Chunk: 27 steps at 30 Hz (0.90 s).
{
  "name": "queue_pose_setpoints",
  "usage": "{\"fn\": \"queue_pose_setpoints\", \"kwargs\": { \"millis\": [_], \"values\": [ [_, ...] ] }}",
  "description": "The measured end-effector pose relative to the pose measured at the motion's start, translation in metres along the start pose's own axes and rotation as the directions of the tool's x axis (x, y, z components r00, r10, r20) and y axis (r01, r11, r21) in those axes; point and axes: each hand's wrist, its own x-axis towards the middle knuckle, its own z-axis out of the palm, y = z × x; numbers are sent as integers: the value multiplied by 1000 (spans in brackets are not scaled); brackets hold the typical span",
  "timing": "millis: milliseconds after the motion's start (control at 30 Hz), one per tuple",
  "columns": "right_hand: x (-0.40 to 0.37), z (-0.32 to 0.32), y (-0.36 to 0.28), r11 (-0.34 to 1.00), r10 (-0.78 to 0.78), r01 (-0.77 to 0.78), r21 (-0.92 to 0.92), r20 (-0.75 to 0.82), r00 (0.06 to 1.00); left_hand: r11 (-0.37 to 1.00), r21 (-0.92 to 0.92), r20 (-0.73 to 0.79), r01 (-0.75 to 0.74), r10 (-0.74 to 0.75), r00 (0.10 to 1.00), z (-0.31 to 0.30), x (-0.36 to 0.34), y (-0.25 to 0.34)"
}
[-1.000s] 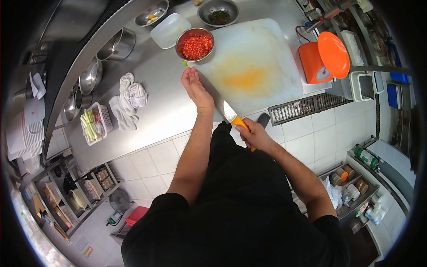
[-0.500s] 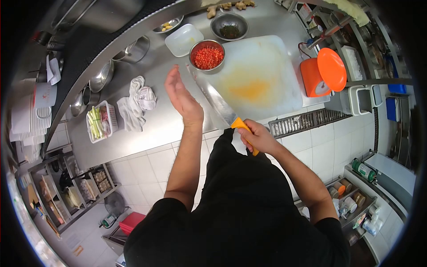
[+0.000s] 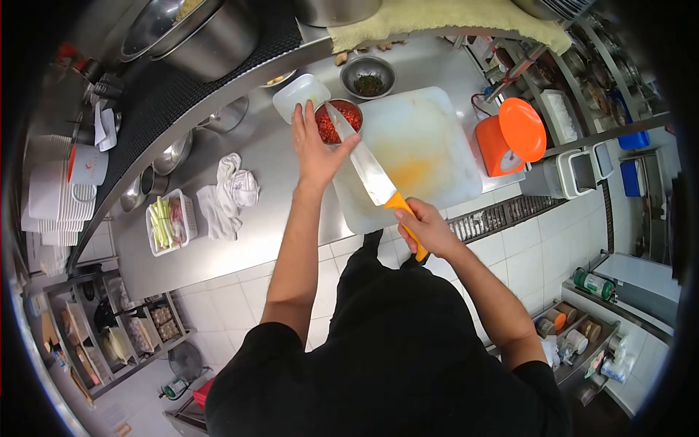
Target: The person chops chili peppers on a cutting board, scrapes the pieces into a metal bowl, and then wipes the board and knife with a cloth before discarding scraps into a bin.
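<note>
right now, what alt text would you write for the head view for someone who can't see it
Seen from above, a person's right hand grips an orange-handled chef's knife, its tip over a steel bowl of chopped red chilli, the open left hand beside the blade. A stained white cutting board lies on the steel counter.

Black short-sleeved top, sleeves ending above the elbows; black apron or trousers below; forearms bare.
</note>
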Motion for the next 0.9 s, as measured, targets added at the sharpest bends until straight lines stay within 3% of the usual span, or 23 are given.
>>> {"fn": "queue_pose_setpoints", "kwargs": {
  "millis": [200, 333, 467, 533, 600, 667, 767, 867, 900],
  "values": [
    [-26, -20, 20, 999, 49, -50, -13, -25, 998, 989, 140, -87, -47, 60, 994, 16, 42, -33],
    [-46, -32, 29, 998, 54, -53, 18, -95, 994, 987, 163, -128, 11, 10, 992, 23, 46, -46],
    [-62, -47, 47, 991, 42, -5, 134, -275, 961, 993, 104, -153, 49, -33, 988, 19, 24, -76],
    [-67, -57, 59, 984, 23, 44, 171, -368, 929, 970, 172, -182, 173, -142, 973, 13, 0, -110],
    [-67, -72, 81, 987, -17, 93, 134, -485, 875, 876, 350, -228, 331, -264, 937, -8, -25, -134],
    [-69, -84, 97, 993, -36, 97, 66, -612, 790, 836, 416, -308, 358, -240, 920, -26, -49, -162],
    [-69, -101, 105, 998, -4, 40, 40, -660, 751, 835, 386, -169, 392, -353, 920, -58, -60, -150],
    [-59, -112, 108, 1000, 15, -14, 7, -687, 726, 843, -11, 73, 538, -536, 841, -52, -42, -117],
    [-55, -113, 105, 999, 25, -46, -10, -696, 718, 865, 4, 59, 502, -501, 863, -46, -34, -102]
  ]
}}
